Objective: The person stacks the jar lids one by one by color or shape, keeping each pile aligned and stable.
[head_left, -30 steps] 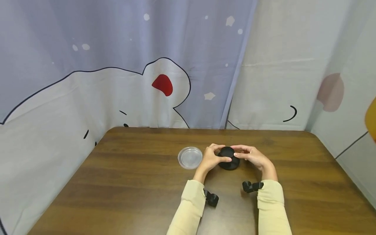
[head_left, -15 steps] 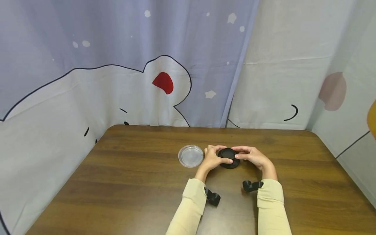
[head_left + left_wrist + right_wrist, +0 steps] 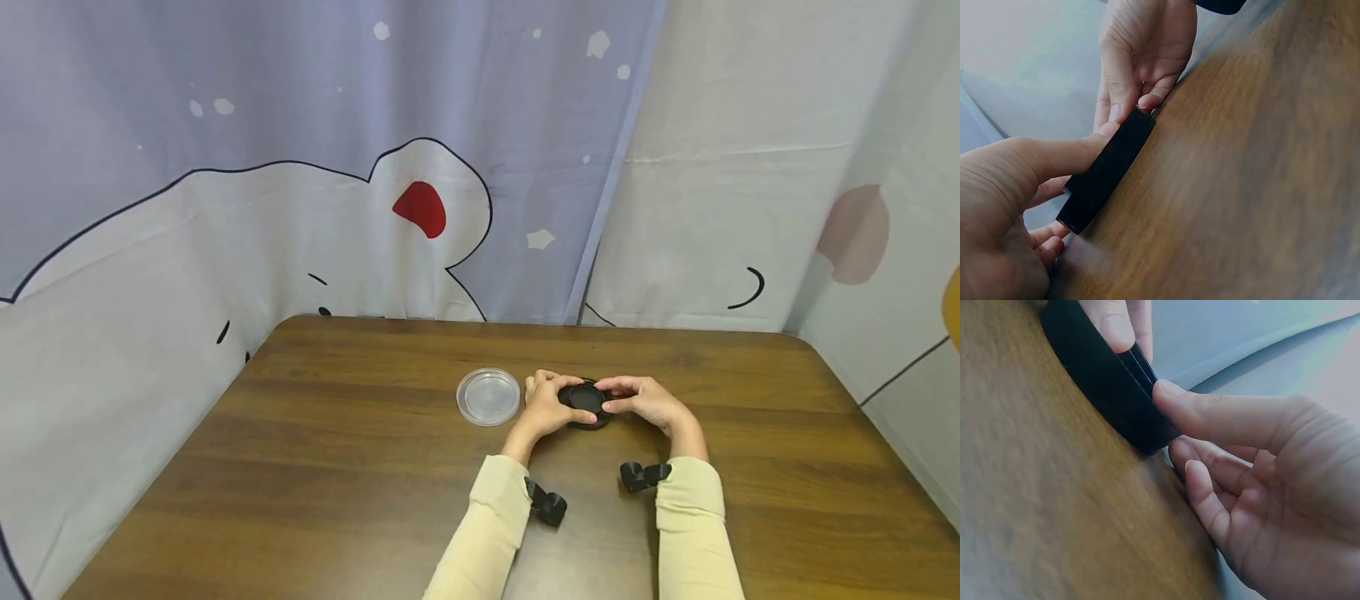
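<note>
A small black disc (image 3: 586, 399) lies over a wider black round base (image 3: 597, 425) on the table, between both hands. My left hand (image 3: 547, 408) holds the small disc at its left side, thumb at the near edge and fingers at the far edge. From the right, my right hand (image 3: 648, 402) pinches the rim with thumb and fingers. The right wrist view shows the base's thick black side wall (image 3: 1100, 381) close to the wood, with a thin upper edge under both thumbs. In the left wrist view the black piece (image 3: 1107, 172) appears edge-on.
A clear round plastic dish (image 3: 488, 397) lies on the brown wooden table (image 3: 337, 467), just left of my left hand. Behind the table hangs a printed curtain (image 3: 315, 242). Black wrist cameras (image 3: 547, 504) are strapped at both sleeves.
The small black disc has come down and toward me, from raised over the base's far side to level and roughly centred on it. Both hands have moved slightly with it.
</note>
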A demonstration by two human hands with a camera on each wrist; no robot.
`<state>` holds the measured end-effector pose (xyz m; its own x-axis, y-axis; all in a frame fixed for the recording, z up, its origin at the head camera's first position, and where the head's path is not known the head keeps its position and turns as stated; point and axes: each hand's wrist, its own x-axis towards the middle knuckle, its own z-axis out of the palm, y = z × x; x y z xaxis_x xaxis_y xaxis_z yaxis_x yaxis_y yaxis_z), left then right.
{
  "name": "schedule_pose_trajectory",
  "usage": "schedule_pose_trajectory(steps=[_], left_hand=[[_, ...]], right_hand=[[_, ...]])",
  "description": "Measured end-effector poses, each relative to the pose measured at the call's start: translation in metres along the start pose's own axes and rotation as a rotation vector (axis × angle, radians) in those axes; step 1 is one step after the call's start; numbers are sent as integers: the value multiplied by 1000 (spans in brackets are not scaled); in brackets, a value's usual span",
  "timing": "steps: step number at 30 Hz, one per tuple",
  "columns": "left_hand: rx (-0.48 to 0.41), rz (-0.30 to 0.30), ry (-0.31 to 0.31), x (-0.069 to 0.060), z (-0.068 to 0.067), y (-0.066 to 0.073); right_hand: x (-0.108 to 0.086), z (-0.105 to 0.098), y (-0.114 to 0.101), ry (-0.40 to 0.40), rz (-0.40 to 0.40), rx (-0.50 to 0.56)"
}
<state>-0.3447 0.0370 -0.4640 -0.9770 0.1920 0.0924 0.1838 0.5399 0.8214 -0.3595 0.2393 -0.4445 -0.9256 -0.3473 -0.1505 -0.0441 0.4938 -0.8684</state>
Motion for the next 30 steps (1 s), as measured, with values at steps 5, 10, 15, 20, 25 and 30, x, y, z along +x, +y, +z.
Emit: schedule_pose_trajectory(steps=[5, 10, 15, 20, 25, 30], left_hand=[[13, 3, -2, 1, 2, 1], [47, 10, -22, -1, 1, 3], [83, 25, -33, 0, 1, 5], [94, 36, -44, 0, 2, 5], [69, 42, -51, -1, 2, 2], [-11, 28, -57, -1, 0, -1]], right_hand=[[-1, -1, 2, -9, -10, -2], [-3, -2, 3, -15, -15, 3], [-2, -4, 6, -1, -12, 18], [-5, -5, 8, 0, 1, 28], [-6, -3, 7, -8, -10, 35], [-7, -2, 10, -4, -30, 67]])
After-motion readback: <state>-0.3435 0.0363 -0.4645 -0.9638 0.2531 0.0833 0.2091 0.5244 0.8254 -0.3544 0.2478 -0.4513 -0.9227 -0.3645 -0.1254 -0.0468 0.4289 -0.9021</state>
